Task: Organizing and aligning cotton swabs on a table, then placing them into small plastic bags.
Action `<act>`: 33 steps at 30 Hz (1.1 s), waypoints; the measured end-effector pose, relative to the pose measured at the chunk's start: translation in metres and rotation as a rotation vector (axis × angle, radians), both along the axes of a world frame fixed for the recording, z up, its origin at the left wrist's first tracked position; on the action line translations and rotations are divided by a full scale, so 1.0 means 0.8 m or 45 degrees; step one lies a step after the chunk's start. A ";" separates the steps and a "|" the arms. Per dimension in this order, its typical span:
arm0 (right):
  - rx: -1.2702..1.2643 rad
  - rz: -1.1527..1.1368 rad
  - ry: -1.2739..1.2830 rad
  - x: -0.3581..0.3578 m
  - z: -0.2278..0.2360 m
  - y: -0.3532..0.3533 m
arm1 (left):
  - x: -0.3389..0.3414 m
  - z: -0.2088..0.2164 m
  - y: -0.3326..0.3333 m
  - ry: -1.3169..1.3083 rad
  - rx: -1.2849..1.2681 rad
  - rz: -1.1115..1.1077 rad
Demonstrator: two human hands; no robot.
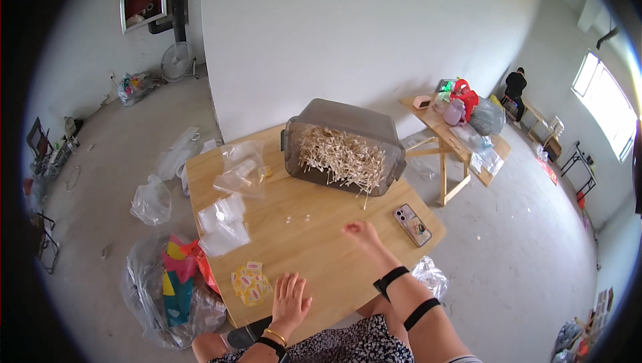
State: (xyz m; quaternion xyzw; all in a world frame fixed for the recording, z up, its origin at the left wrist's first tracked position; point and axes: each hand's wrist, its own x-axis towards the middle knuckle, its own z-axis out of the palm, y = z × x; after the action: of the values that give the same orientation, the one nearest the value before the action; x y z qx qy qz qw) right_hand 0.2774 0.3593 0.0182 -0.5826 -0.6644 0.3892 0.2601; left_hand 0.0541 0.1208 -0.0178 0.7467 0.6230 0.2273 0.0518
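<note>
My left hand lies on the wooden table near its front edge, fingers stretched out. Beside it is a loose pile of small yellow-and-white paper cards. Over the table's right half, my right hand has its fingers curled together; whatever they may hold is too small to make out. Beyond it, a grey plastic bin is tipped on its side with its opening toward me. Many cotton swabs are heaped inside, a few poking out over the rim. Tiny white bits dot the tabletop.
Clear plastic bags and another clear bag lie along the table's left side. A phone rests near the right edge. Stuffed plastic bags stand on the floor at left. Behind, a cluttered second table; a person sits far off.
</note>
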 end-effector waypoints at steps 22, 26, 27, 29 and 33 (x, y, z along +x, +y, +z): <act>0.757 -0.249 -1.010 -0.168 0.078 0.293 | -0.009 0.015 0.007 -0.109 -0.226 0.019; 0.783 -0.311 -0.980 -0.163 0.059 0.290 | -0.010 0.018 0.007 -0.055 -0.239 0.022; 0.785 -0.314 -0.979 -0.159 0.055 0.287 | -0.009 0.018 0.006 -0.065 -0.247 0.020; 0.847 -0.259 -0.888 -0.149 0.051 0.277 | -0.008 0.018 0.006 -0.072 -0.252 0.009; 1.040 -0.199 -0.738 -0.135 0.056 0.251 | -0.009 0.013 0.005 -0.047 -0.246 0.016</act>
State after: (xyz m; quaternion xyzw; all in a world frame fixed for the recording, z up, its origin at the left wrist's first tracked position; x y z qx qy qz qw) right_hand 0.1692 0.5602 0.0633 -0.5654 -0.7616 -0.1006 0.3002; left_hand 0.0469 0.1246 -0.0073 0.7298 0.6457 0.1802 0.1337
